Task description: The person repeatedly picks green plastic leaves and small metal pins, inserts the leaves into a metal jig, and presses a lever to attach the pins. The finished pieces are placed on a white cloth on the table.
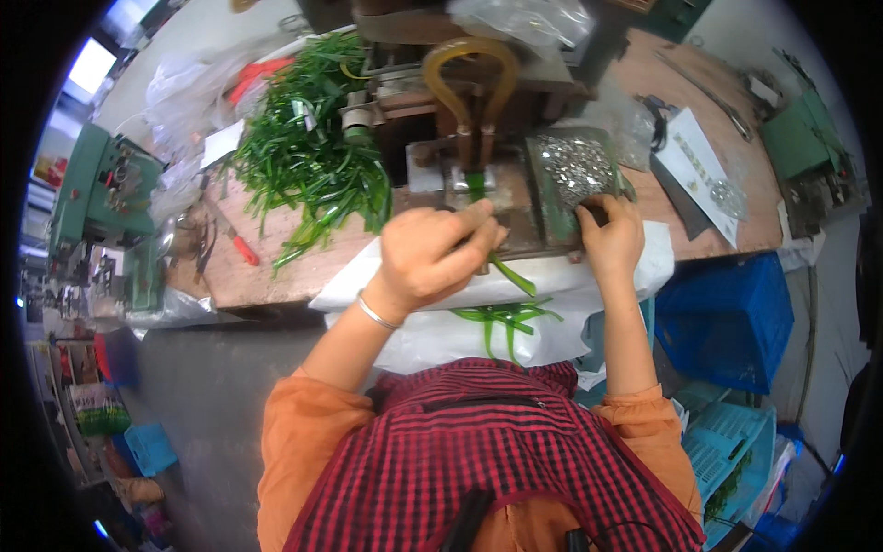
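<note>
My left hand (437, 250), with a bangle at its wrist, is closed on a green strip (513, 276). The strip's tail hangs below the fingers, and green also shows at the bench press (475, 179) just beyond them. At the near end of a tray (550, 219) of small shiny metal pieces (577, 168), my right hand (612, 237) has its fingers curled. Whatever lies between those fingertips is too small to make out. A few more green strips (508, 317) rest on white sheeting over my lap.
A large heap of green strips (317, 138) covers the bench left of the press. Near it lies a red-handled tool (245, 250). A curved yellowish tube (471, 51) arches over the press. White card with samples (704, 175) lies at right, above a blue crate (727, 322).
</note>
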